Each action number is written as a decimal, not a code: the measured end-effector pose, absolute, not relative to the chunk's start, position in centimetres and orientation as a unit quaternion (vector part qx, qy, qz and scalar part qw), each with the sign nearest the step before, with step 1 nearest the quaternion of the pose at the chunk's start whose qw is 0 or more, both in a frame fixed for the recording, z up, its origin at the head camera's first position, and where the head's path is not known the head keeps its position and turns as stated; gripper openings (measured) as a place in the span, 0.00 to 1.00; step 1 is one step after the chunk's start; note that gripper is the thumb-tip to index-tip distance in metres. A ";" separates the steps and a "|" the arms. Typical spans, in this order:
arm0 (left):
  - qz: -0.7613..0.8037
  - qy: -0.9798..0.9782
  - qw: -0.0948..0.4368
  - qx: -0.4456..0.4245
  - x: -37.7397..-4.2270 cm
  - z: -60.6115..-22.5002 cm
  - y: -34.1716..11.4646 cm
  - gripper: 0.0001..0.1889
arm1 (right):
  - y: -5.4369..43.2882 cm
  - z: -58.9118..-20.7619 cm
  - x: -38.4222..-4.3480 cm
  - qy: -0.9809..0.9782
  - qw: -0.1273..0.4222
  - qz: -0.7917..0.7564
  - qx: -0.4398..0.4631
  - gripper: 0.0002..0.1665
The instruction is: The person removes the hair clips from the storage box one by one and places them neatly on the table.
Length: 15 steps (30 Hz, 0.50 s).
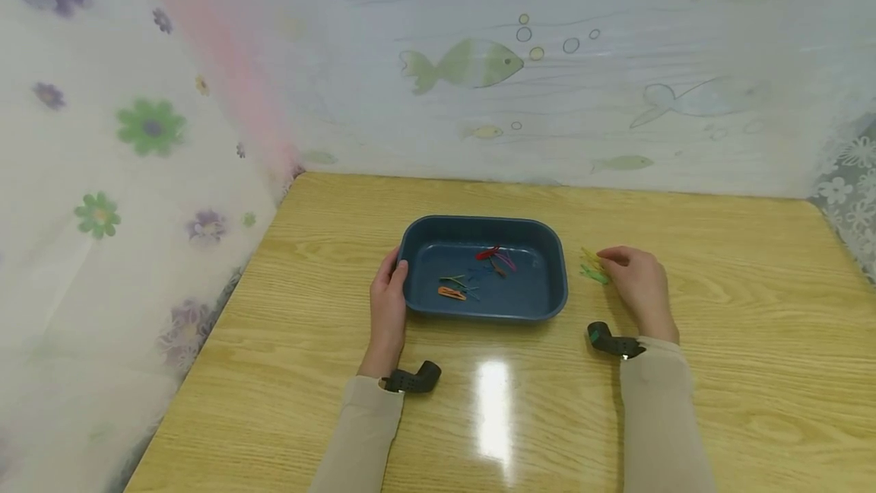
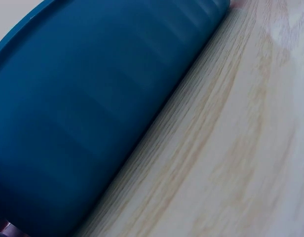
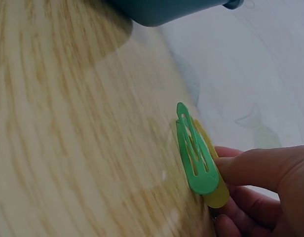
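Gripping basin [image 1: 486,316], left hand [image 1: 388,301]; pinching yellow clip [image 3: 217,196], right hand [image 1: 639,285]; fish-print sheet [image 1: 582,112] behind table [image 1: 760,341].

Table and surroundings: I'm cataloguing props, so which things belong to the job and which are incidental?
Likely in use: blue tray, clips inside it, yellow clip, green clip, left hand, right hand.
Incidental: fish-patterned sheet, flowered sheet, wrist cameras.

Head camera: up high on near side, facing forward and down, wide over table [image 1: 308,310] and far fish-print sheet [image 1: 582,151]. Left wrist camera [image 1: 417,379]: low, very near tub [image 2: 102,94], facing along its side. Right wrist camera [image 1: 609,341]: tilted, close on green clip [image 3: 204,181], facing far sheet. Tub in all three; green clip in head and right wrist views.
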<state>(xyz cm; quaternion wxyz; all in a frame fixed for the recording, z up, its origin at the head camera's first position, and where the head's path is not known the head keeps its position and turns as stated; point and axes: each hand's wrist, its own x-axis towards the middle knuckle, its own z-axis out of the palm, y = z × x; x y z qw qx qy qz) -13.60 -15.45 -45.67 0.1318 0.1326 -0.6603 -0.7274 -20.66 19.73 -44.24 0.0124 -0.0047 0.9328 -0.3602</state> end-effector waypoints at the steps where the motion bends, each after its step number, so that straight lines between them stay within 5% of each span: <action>1: -0.728 -0.660 0.132 0.132 -13.6 -45.7 -15.4 0.18 | 19.8 -44.2 -20.7 0.932 0.014 -0.362 -0.005 0.21; 15: -0.729 -0.658 0.133 0.133 -13.6 -45.7 -15.4 0.18 | 20.0 -44.0 -20.5 0.920 0.029 -0.392 0.003 0.25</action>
